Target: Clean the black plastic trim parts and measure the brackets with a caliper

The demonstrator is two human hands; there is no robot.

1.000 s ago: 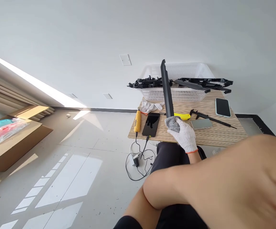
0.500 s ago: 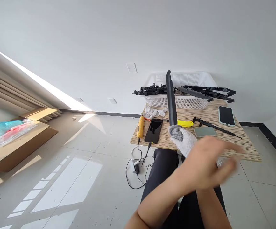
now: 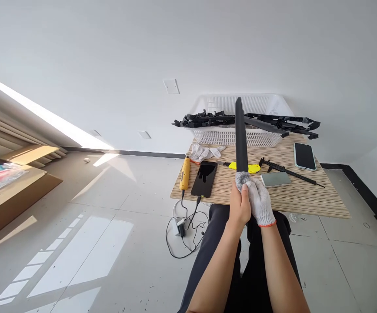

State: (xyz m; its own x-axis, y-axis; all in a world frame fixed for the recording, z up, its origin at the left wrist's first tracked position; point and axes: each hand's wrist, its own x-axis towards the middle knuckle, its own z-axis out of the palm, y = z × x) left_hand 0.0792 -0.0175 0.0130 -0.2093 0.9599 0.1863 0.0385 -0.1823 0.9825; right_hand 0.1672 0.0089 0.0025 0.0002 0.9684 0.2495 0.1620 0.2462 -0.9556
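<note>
Gripping a black strip [image 3: 241, 143] with a grey cloth [image 3: 241, 178]

The bare left hand [image 3: 240, 208] is gripping the strip's near end, thumb lying up against the cloth, its other fingers mostly hiding from view. The gloved right hand [image 3: 260, 203] is clasping the cloth, which is wrapping around the strip. The strip is extending away over the counter [image 3: 318, 202], its far tip showing in front of the basket [image 3: 221, 138].

The work is apparently running partway: one strip is being handled, while other black parts [image 3: 201, 121] are lying across the basket. Whether those are waiting or finished, nothing visible is telling. The knife [image 3: 253, 168] and caliper [image 3: 278, 167] are lying untouched nearby.
</note>
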